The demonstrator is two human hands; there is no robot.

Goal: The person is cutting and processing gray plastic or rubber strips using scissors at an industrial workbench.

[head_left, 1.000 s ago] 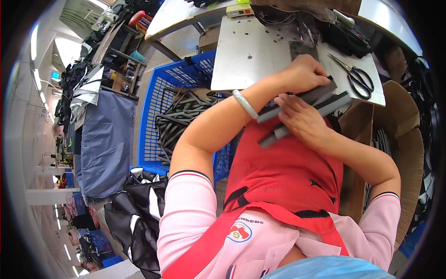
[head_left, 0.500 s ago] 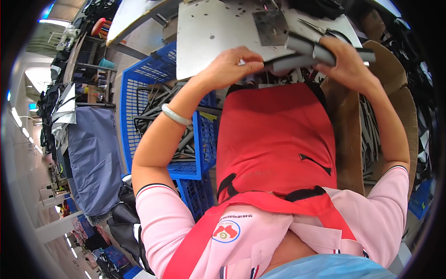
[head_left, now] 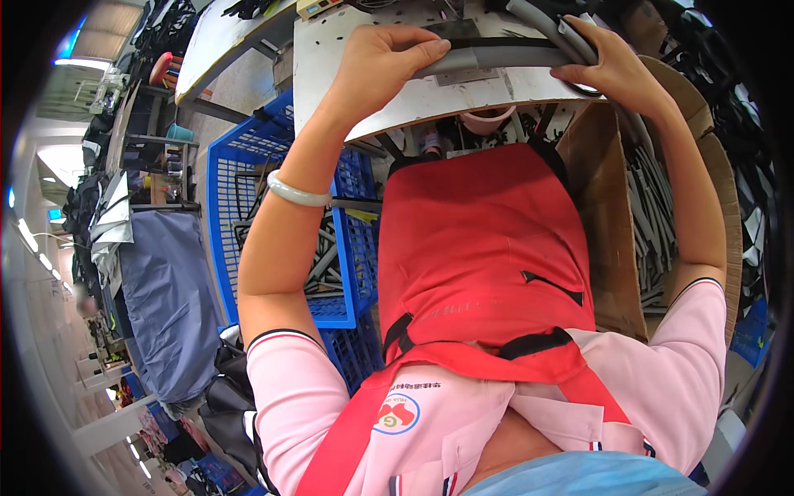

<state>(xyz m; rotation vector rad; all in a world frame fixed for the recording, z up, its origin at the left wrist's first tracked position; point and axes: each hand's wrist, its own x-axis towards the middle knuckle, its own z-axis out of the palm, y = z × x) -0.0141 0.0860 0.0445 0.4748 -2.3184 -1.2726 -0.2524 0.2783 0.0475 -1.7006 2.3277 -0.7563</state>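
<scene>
Over the white worktable [head_left: 364, 116], a grey and black strip [head_left: 517, 56] is stretched sideways between my hands. My left hand [head_left: 385, 66], with a pale bangle [head_left: 298, 192] on its forearm, is closed in a pinch on the strip's left end. My right hand [head_left: 616, 73] is wrapped round the strip's other end along with more grey strips [head_left: 542, 18], which bend away toward the far side and hang down by the box. A dark metal plate [head_left: 467, 76] on the tabletop lies partly behind the stretched strip.
A blue plastic crate [head_left: 351, 273] holding grey and black strips stands left of my red apron [head_left: 488, 240]. On the right is an open cardboard box [head_left: 600, 207] full of grey strips. A pink basin [head_left: 488, 121] shows beneath the table. Grey-blue cloth [head_left: 169, 289] hangs farther left.
Both hands have moved away from me across the table, the left one also slightly leftward. The strip between them is now pulled out longer and straighter.
</scene>
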